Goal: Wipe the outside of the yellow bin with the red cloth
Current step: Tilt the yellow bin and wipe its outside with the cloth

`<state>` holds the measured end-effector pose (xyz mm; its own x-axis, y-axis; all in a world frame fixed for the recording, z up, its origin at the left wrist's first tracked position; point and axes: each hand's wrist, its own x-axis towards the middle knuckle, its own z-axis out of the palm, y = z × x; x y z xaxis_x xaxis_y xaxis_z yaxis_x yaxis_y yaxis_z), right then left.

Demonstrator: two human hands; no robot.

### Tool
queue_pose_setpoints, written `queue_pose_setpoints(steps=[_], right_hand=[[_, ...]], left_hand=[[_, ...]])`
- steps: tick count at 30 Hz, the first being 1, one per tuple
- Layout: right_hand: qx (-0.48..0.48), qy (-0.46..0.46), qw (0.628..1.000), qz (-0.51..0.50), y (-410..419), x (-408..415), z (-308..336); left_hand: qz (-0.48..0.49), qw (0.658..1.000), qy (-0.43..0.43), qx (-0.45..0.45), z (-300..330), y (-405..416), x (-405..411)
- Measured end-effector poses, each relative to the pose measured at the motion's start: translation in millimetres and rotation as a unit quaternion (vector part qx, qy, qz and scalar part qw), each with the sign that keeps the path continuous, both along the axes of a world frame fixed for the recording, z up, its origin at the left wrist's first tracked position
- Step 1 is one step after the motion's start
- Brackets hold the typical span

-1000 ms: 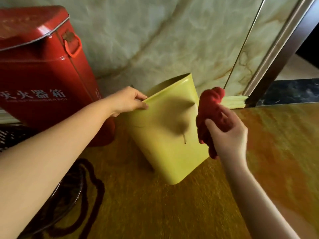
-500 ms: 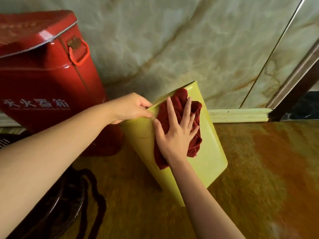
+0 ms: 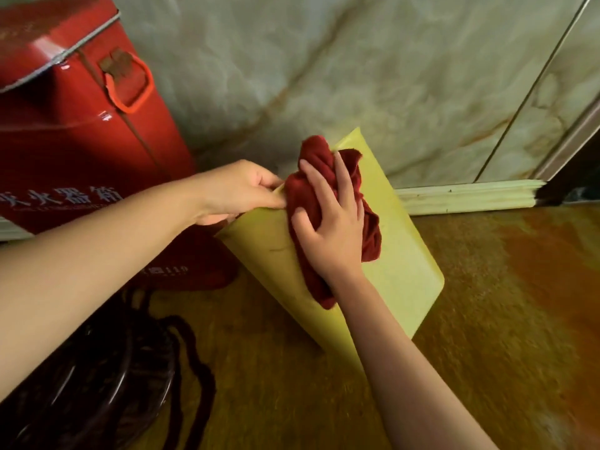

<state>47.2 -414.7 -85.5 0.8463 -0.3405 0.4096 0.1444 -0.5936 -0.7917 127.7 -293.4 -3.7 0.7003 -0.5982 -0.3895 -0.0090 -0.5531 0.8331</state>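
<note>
Right hand presses red cloth on yellow bin; box marked 119.

The floor is a glossy slab, amber with rust-orange clouding toward its right side. A pale moulded skirting board runs along its far edge under the marble wall. Against that far edge, at the left, a red fire extinguisher box stands on its rounded foot. Just beside it to the right, the yellow bin is tilted, with only its lower end meeting the floor. At the near left corner lies a dark, shiny rounded object, possibly a basin, with a dark cord looping beside it.
</note>
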Motion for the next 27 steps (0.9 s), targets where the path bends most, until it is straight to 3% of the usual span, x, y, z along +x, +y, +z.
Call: queue_pose_setpoints(steps=[3,5,8,12,15,18,21,24,27], right_hand=[[-0.006,0.053,0.998,0.021,-13.6,-7.7,-21.0],[-0.011,0.084,0.996,0.011,-25.9,-20.6,-41.6],[0.033,0.077,0.996,-0.029,-43.7,-20.2,-53.9],[0.129,0.107,0.979,-0.114,-80.3,-31.4,-67.5],[0.21,0.141,0.949,-0.191,-95.4,-45.2,-74.8],[0.242,0.12,0.943,-0.195,-82.1,-54.1,-59.7],[0.223,0.033,0.965,-0.13,-39.9,-54.4,-16.0],[0.132,-0.066,0.981,-0.126,2.6,-46.6,31.7],[0.047,-0.06,0.987,-0.142,-10.8,-49.8,33.2]], left_hand=[[-0.123,0.982,-0.04,0.135,12.8,34.2,10.3],[-0.148,0.968,-0.065,0.192,12.6,56.4,9.2],[-0.123,0.973,-0.117,0.156,3.3,59.9,3.7],[-0.11,0.98,-0.124,0.112,11.4,47.9,0.4],[-0.139,0.961,-0.206,0.123,10.2,42.5,-14.1],[-0.148,0.952,-0.244,0.112,12.1,32.5,-24.6],[-0.134,0.957,-0.236,0.105,24.4,4.7,-27.2],[-0.104,0.966,-0.222,0.085,35.8,-33.5,-34.2],[-0.048,0.978,-0.192,0.062,38.3,-51.3,-37.5]])
